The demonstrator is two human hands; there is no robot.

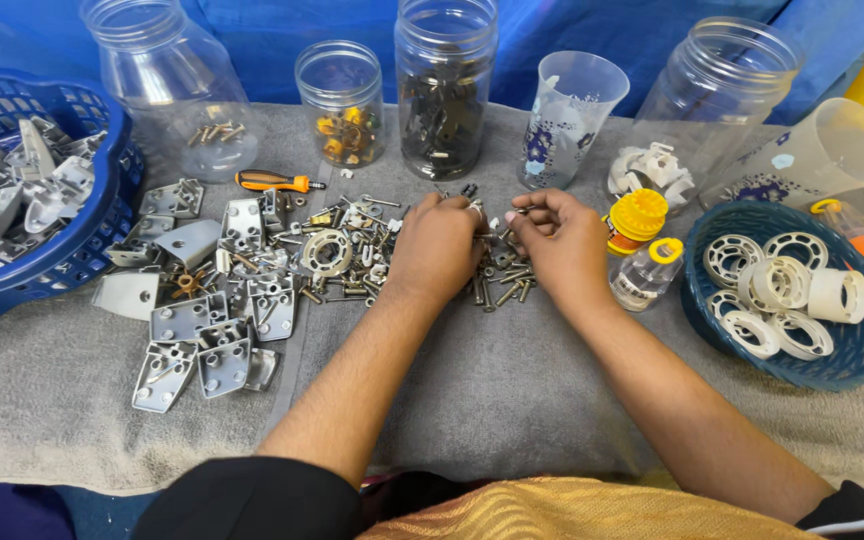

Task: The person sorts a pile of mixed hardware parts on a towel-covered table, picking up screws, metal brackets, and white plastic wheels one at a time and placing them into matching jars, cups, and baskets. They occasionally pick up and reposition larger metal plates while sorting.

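My left hand [437, 250] rests knuckles-up on a heap of small metal screws and pins [497, 280] in the middle of a grey cloth [492, 390]. Its fingers are curled down into the heap, so what they hold is hidden. My right hand [560, 238] sits just to the right, fingers bent inward, pinching a small dark screw at its fingertips over the same heap. The two hands nearly touch. More screws, washers and a metal ring [327, 250] lie scattered to the left of my left hand.
Grey metal brackets [212, 340] lie left, with an orange screwdriver [272, 181] and a blue basket of grey parts [22, 190]. Clear jars [442, 90] and cups [567, 115] line the back. A dark basket of white rings [787, 290] and a yellow-capped bottle [642, 270] stand at the right.
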